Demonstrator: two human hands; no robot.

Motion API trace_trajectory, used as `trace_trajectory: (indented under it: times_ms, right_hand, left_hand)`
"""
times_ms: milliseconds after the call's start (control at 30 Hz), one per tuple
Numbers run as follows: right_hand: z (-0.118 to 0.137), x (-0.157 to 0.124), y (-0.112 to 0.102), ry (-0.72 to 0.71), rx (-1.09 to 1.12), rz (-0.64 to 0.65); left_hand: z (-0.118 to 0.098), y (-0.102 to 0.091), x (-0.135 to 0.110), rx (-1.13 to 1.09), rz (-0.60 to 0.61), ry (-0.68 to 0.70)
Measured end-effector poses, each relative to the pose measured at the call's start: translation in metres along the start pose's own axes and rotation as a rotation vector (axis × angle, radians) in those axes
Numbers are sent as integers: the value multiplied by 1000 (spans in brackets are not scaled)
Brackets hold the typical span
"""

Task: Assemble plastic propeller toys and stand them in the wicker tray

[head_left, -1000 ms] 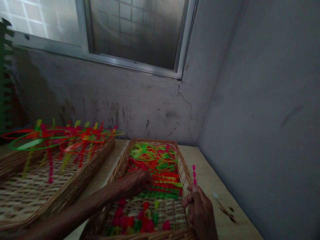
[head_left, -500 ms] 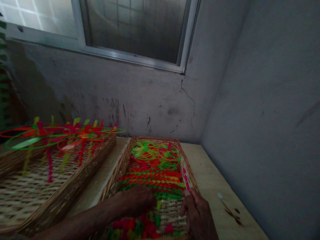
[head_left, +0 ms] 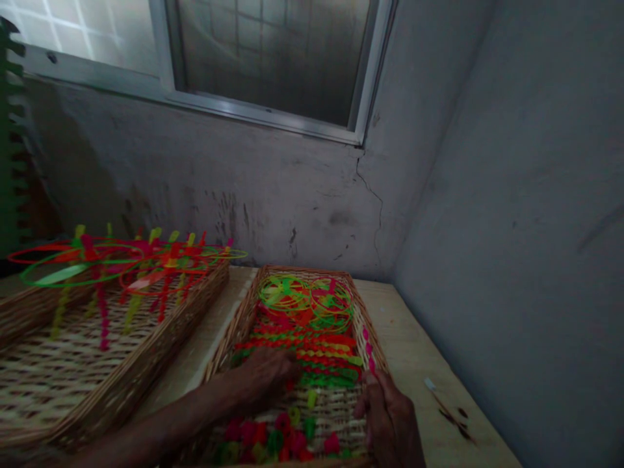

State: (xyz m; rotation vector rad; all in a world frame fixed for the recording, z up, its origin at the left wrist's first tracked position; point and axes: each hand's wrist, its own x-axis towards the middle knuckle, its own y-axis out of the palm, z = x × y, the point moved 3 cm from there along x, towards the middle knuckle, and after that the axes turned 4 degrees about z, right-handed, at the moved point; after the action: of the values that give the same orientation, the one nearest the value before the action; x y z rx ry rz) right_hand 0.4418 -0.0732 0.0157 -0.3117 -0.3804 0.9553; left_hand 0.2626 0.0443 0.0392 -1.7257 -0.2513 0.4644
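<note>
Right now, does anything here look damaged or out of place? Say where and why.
Yes: a crack runs down the wall below the right corner of the window, looking damaged. Dark bits, perhaps scraps or stains, mark the table beside the right hand, looking stray outside the basket.

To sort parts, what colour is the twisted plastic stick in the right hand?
The stick is bright pink, seen in the head view.
</note>
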Motion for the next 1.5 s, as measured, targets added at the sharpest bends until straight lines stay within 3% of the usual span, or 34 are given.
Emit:
trace_trajectory:
  times_ms: [100,200,400,533,700,800,1033,1200,1333,1433,1500]
  right_hand:
    - [1,1,-1,-13,-30,-4]
    - [0,1,0,1,-34,5]
    - [-3,0,0,-33,-51,-8]
    - [0,0,-2,-55,-113,-19]
    - [4,-1,-4,-61,-121,-33]
    - [4,-1,-4,-54,-113,-53]
    - [5,-1,-4,-19,-104,-62]
    - [4,-3,-4,11,-103,-29]
    - [6,-5,-4,31,-111,-60]
    - [8,-6,-2,37,-88,-67]
    - [9,-6,-2,20,-74,-70]
  left_hand:
    - [-11,0,10,-16,57,24]
    - [-23,0,25,-18,23,70]
    - [-40,17,55,160,48,75]
    - [-36,15,50,208,16,100]
    - [-20,-4,29,178,157,100]
    - [-16,-9,27,96,171,118]
    - [-27,12,46,212,91,107]
    - [-17,16,49,172,42,-3]
    - [-28,14,48,46,39,148]
    - [-52,15,51,-50,160,338]
    - [-66,18,55,12,241,383]
